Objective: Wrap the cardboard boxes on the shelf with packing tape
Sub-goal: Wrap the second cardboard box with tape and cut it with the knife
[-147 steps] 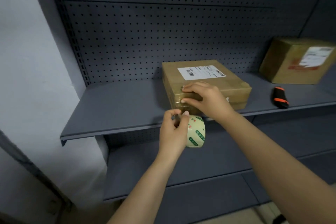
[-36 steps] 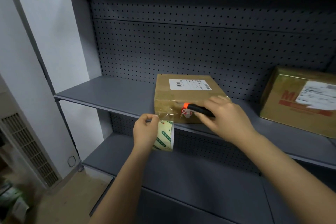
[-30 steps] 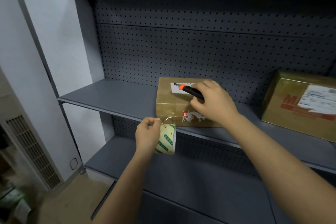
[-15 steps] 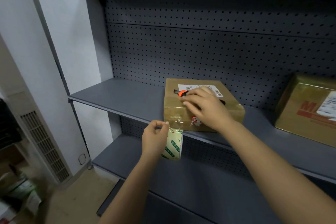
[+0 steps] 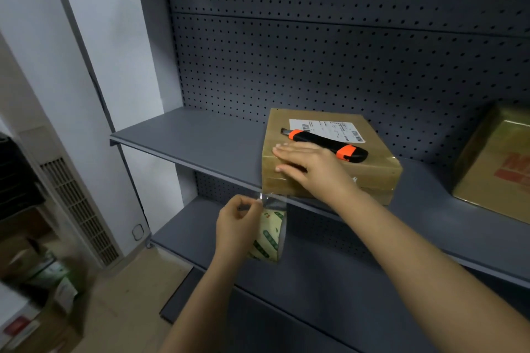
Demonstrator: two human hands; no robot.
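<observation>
A flat brown cardboard box [image 5: 375,169] with a white shipping label lies at the front edge of the grey shelf [image 5: 206,146]. A black and orange utility knife [image 5: 329,145] lies on top of the box. My right hand [image 5: 308,166] rests flat on the box's front left corner, fingers straight. Below the shelf edge, my left hand [image 5: 236,228] holds a roll of clear packing tape [image 5: 269,236] with green print and pinches its loose end, which runs up toward the box's lower front corner.
A second, larger cardboard box [image 5: 499,163] with red print stands on the same shelf at the right. A pegboard back panel [image 5: 344,60] closes the shelf behind. A lower shelf [image 5: 329,281] juts out beneath. Cartons and clutter sit on the floor at left.
My right hand cut at the tape with the knife, laid the knife on top of the box and let go; it now presses flat on the box. The left hand keeps the roll.
</observation>
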